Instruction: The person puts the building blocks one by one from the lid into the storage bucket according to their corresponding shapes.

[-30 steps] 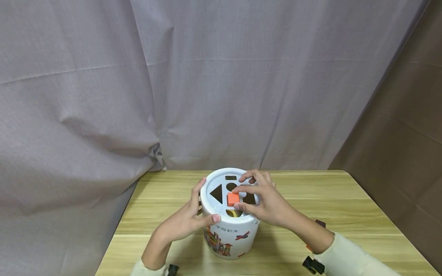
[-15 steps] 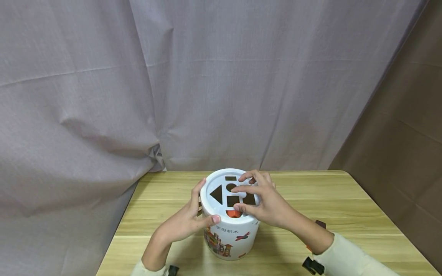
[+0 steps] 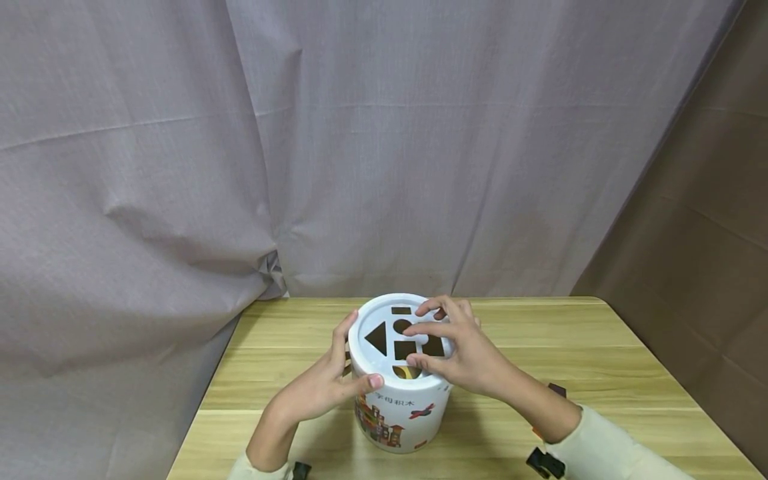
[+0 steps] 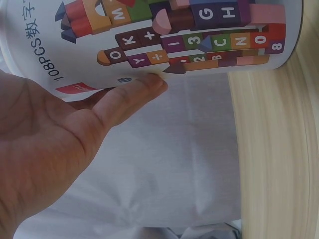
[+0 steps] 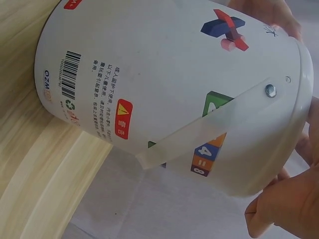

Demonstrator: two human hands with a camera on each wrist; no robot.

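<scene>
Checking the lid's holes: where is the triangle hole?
In the head view, the triangle hole is on the lid's left side, beside the left hand, left of the square hole.

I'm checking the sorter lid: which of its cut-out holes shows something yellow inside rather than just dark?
The semicircular hole at the lid's near edge, just below the square hole. Yellow shows through it; the triangle, square and small rectangle look dark.
</scene>
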